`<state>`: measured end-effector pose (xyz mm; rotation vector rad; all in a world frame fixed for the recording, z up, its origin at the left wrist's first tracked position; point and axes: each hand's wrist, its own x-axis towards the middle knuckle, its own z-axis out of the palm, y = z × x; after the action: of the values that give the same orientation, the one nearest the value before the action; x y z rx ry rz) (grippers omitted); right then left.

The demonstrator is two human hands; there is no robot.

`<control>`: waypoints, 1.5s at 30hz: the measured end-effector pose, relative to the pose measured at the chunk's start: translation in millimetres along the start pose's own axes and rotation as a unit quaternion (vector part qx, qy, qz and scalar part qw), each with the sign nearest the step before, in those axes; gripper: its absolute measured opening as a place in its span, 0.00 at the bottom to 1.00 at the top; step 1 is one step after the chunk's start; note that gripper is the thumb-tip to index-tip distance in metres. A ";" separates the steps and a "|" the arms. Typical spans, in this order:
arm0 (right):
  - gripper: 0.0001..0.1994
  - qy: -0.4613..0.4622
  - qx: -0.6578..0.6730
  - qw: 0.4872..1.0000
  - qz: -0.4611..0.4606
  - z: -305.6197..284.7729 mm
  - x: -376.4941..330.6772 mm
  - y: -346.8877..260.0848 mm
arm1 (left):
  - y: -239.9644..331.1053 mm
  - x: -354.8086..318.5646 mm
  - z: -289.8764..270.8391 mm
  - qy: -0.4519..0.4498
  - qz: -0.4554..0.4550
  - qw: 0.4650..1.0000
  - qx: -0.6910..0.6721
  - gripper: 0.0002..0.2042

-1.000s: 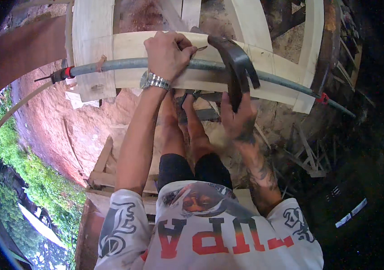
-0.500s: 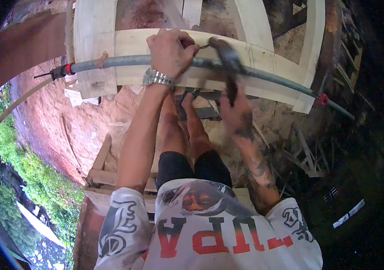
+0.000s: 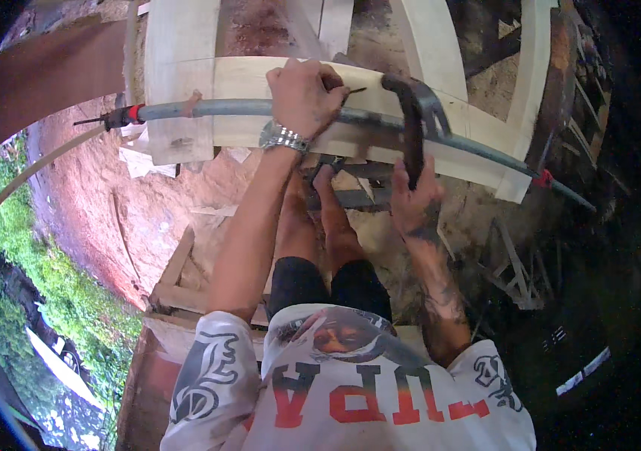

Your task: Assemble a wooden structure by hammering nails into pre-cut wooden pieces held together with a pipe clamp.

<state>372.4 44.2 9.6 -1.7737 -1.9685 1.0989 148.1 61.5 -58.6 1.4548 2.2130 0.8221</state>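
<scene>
My left hand (image 3: 306,99), with a metal watch (image 3: 285,137) at the wrist, rests on a pale wooden board (image 3: 241,75). Its thumb and fingers pinch a thin dark nail (image 3: 356,91), whose end sticks out to the right. My right hand (image 3: 417,201) is wrapped round the handle of a dark claw hammer (image 3: 413,124). The hammer head is to the right of the nail, apart from it, over the board. A long grey pipe clamp (image 3: 238,107) runs across the board and passes beneath both the left wrist area and the hammer.
Red-edged clamp jaws (image 3: 134,114) sit at the pipe's left end, and a red clamp piece (image 3: 543,178) at its right. More pale planks (image 3: 429,45) join the board at the far side. Wood scraps (image 3: 512,259) lie on the dirt ground at right. Green plants (image 3: 57,263) grow at left.
The hammer and my right hand have moved right, opening a gap between hammer head and nail. The whole view has shifted slightly; my left hand keeps its pinch on the nail.
</scene>
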 end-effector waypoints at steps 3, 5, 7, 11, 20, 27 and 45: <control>0.17 -0.011 -0.016 0.999 0.025 2.5 -3.8 -5.3 | 1.9 2.7 -2.4 -0.015 -0.014 1.000 0.010 0.10; 0.18 -0.017 -0.050 0.998 0.037 7.4 -0.2 0.3 | 3.1 3.3 -0.9 -0.012 -0.015 1.000 0.009 0.11; 0.19 0.008 -0.163 0.980 -0.109 17.2 10.0 17.4 | 2.7 5.7 3.4 -0.030 -0.041 0.998 -0.030 0.07; 0.16 0.008 -0.058 0.998 -0.031 27.1 0.4 21.0 | -9.4 -4.1 -3.4 -0.001 -0.043 0.999 0.001 0.06; 0.16 -0.017 0.050 0.998 0.024 2.8 -17.0 67.9 | 37.6 -5.5 19.6 0.007 0.018 0.975 0.223 0.08; 0.12 -0.034 0.129 0.988 0.082 -9.1 -16.1 43.1 | -50.2 -14.4 -92.4 0.085 -0.087 0.988 -0.090 0.11; 0.07 -0.190 0.086 0.977 -0.045 46.7 -8.6 -60.3 | -155.3 -20.1 -135.8 -0.002 -0.005 0.996 -0.091 0.08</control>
<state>299.9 22.1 21.6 -1.4527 -2.0561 1.6194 -32.8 -39.6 -55.6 1.3559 2.0809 0.9875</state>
